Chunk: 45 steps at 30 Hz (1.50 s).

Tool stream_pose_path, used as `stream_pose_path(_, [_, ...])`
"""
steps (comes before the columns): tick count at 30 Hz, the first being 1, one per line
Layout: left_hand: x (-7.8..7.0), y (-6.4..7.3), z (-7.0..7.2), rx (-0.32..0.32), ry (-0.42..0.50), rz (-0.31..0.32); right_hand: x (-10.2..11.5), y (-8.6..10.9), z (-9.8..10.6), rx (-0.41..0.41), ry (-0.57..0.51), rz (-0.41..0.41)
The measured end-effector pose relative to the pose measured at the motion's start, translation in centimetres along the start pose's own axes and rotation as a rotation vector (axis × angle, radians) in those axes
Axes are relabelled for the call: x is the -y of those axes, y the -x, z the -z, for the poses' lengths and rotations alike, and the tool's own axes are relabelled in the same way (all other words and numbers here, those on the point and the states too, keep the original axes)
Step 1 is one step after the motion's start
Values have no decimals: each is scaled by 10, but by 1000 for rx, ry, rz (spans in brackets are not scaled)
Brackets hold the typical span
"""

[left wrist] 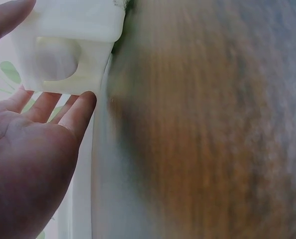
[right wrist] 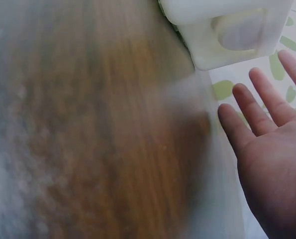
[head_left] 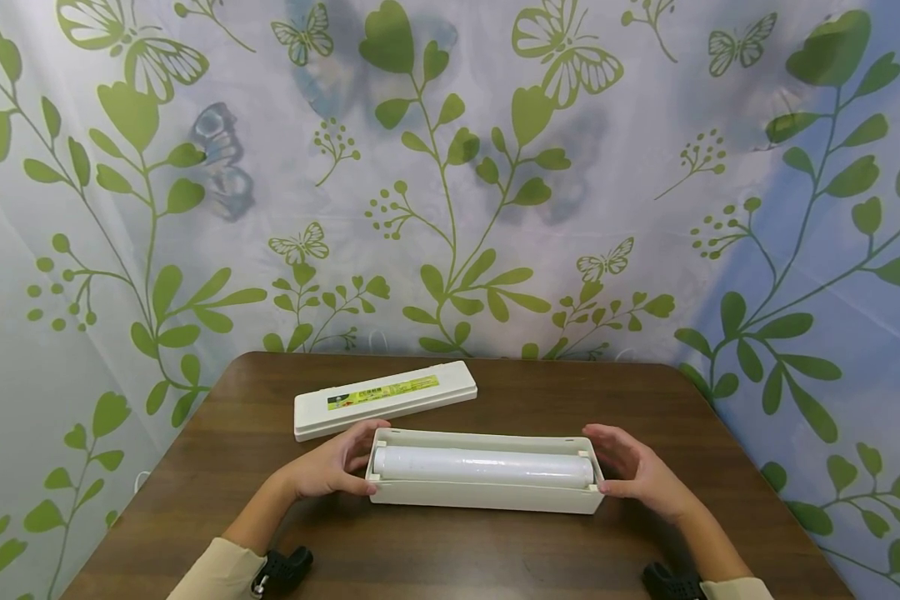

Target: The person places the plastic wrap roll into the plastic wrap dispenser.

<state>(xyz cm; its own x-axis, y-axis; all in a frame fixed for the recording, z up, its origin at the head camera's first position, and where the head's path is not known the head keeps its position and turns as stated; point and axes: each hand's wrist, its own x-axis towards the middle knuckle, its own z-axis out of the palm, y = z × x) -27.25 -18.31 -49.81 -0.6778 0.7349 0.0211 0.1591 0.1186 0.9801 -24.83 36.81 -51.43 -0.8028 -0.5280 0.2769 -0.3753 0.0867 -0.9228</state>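
A long white plastic wrap box sits uncovered on the wooden table, with a white roll of plastic wrap lying lengthwise inside. My left hand holds the box's left end, thumb on the front corner and fingers round toward the back. The left wrist view shows those fingertips against the box end, which has a cutout showing the roll's end. At the right end, my right hand is spread with its thumb by the front corner. In the right wrist view its fingers are extended, apart from the box end.
Behind the box, toward the left, lies its white lid with a yellow-green label, set at a slant. The dark wooden table ends against a curtain printed with leaves and butterflies.
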Motion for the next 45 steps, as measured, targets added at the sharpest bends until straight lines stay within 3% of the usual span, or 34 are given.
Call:
stream_pose_path(9, [2,1,1,2,-9,-32,3,0,0,52,-21,-42])
stream_pose_path(20, [-3,4,0,-19,-8,21,8,-2,-6,73,-24,-63])
stream_pose_path(27, [-6,7,0,-38,-36,-26,7,-2,-6,77,-47,-75])
stream_pose_path(39, [-8,17,-2,-141,-85,1,6,-2,-9,56,-8,-141])
stream_pose_path(45, [-8,21,-2,-204,-116,-8,6,-4,-10,57,10,-123])
